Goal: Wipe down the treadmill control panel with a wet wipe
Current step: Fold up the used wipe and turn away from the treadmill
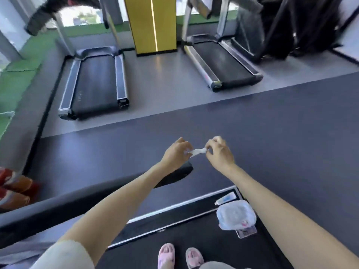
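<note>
A small white wet wipe (197, 152) is stretched between both hands, held out in front of me above the dark floor. My left hand (175, 155) pinches its left end and my right hand (219, 152) pinches its right end. Under my left forearm runs a black treadmill handrail (77, 199). I stand on the treadmill belt (194, 235) in pink slippers (180, 256). A crumpled clear wipe pack (236, 215) lies on the belt's right side, with a small tube (226, 199) behind it and a phone (246, 232) partly under it. No control panel is in sight.
Two other treadmills stand ahead, one at the left (95, 82) and one at the right (223, 61), with a yellow pillar (153, 24) between them. Black equipment (291, 26) fills the top right. Green turf (17, 80) borders the left. Red-orange objects (13, 189) sit at the left edge.
</note>
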Demonstrator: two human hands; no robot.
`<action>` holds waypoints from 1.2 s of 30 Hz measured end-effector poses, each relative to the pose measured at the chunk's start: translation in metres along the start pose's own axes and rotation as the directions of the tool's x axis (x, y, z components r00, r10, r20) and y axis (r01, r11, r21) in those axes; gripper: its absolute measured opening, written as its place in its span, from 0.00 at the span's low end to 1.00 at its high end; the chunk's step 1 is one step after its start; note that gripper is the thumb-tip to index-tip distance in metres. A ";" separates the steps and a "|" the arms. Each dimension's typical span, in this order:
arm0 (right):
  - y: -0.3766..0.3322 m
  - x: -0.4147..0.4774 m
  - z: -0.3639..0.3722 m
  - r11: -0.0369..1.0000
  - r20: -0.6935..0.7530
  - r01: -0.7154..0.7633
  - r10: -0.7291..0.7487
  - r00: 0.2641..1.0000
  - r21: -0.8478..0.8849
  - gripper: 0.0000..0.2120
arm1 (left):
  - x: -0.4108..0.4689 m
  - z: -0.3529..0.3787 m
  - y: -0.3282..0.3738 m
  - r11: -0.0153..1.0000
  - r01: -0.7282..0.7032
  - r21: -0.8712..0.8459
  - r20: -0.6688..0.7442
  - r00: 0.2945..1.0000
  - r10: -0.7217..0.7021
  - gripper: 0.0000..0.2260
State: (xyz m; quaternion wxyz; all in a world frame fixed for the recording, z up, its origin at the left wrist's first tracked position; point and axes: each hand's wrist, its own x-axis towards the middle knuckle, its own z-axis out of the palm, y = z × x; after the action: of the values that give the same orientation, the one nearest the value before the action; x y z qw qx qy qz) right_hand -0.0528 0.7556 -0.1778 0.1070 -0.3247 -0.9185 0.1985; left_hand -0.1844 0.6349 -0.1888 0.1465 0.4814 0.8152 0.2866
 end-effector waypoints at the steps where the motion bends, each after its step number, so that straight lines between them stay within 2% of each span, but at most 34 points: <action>1: 0.016 -0.005 -0.004 0.999 -0.007 -0.050 0.050 0.999 -0.002 0.05 | 0.011 0.013 0.010 0.999 -0.030 -0.017 0.041 0.999 0.030 0.06; 4: 0.064 -0.026 -0.011 0.978 -0.025 -0.208 0.207 0.978 -0.030 0.04 | 0.033 0.055 0.038 0.992 -0.104 -0.073 0.188 0.975 0.116 0.05; 7: 0.108 -0.059 -0.010 0.921 -0.004 -0.389 0.389 0.921 -0.030 0.05 | 0.039 0.102 0.063 0.984 -0.153 -0.096 0.361 0.915 0.178 0.05; 11: 0.159 -0.104 0.001 0.834 0.066 -0.549 0.545 0.836 0.058 0.04 | 0.024 0.165 0.088 0.984 -0.101 -0.149 0.547 0.820 0.168 0.06; 14: 0.191 -0.127 0.011 0.793 0.142 -0.607 0.595 0.791 0.058 0.06 | 0.016 0.206 0.102 0.987 -0.017 -0.158 0.640 0.760 0.116 0.06; 18: 0.236 -0.136 0.019 0.777 0.229 -0.630 0.611 0.758 0.011 0.07 | 0.022 0.256 0.114 0.989 0.096 -0.114 0.671 0.742 0.005 0.06; 22: 0.287 -0.134 0.021 0.794 0.279 -0.608 0.586 0.761 -0.008 0.11 | 0.039 0.306 0.127 0.984 0.167 -0.061 0.662 0.745 -0.085 0.07; 24: 0.314 -0.135 0.024 0.785 0.325 -0.619 0.591 0.739 -0.019 0.14 | 0.048 0.330 0.128 0.993 0.111 0.029 0.709 0.698 -0.099 0.11; 26: 0.335 -0.137 0.027 0.759 0.378 -0.649 0.616 0.691 -0.051 0.14 | 0.052 0.350 0.125 0.988 0.009 0.157 0.766 0.629 -0.128 0.18; 28: 0.351 -0.140 0.032 0.743 0.419 -0.664 0.629 0.655 -0.077 0.13 | 0.052 0.361 0.121 0.962 -0.069 0.266 0.788 0.590 -0.176 0.21; 33: 0.361 -0.135 0.034 0.744 0.459 -0.665 0.617 0.639 -0.074 0.12 | 0.055 0.357 0.113 0.921 -0.113 0.372 0.764 0.601 -0.235 0.18; 36: 0.352 -0.115 0.026 0.765 0.476 -0.641 0.586 0.656 -0.059 0.15 | 0.066 0.331 0.112 0.909 -0.086 0.409 0.716 0.648 -0.261 0.16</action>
State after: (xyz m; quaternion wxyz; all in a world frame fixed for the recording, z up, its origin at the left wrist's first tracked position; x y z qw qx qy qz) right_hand 0.2214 0.9246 -0.3616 -0.1724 -0.5512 -0.7389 0.3470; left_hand 0.0319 0.8414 -0.3805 0.3832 0.5349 0.7427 -0.1242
